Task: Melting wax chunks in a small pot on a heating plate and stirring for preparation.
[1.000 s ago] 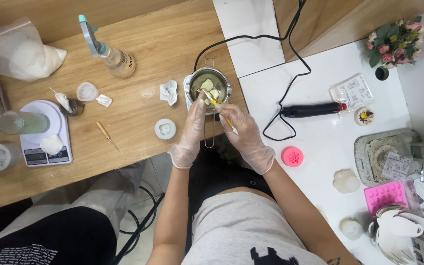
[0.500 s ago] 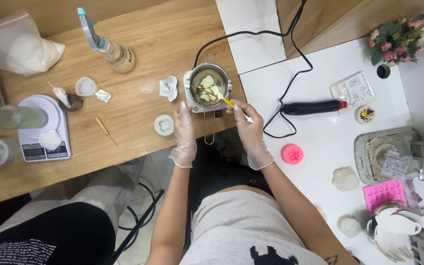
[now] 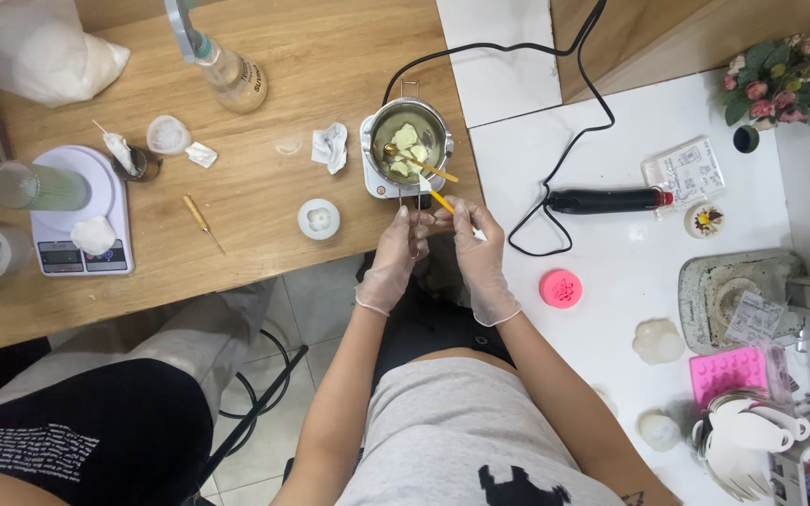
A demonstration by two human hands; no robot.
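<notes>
Yellow tool [image 3: 442,200] pinched in right hand [image 3: 476,245], left hand [image 3: 397,253] curled alongside, below pot [image 3: 407,145]

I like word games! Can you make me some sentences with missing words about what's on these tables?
1. The small metal melting pot holds pale chunks and a ____ spoon.
2. The right hand holds a thin yellow-handled tool; both hands wear clear ____.
3. The round pink mould lies on the ____ table.
4. The white digital scale sits on the ____ table.

Missing words: gold; gloves; white; wooden
</notes>
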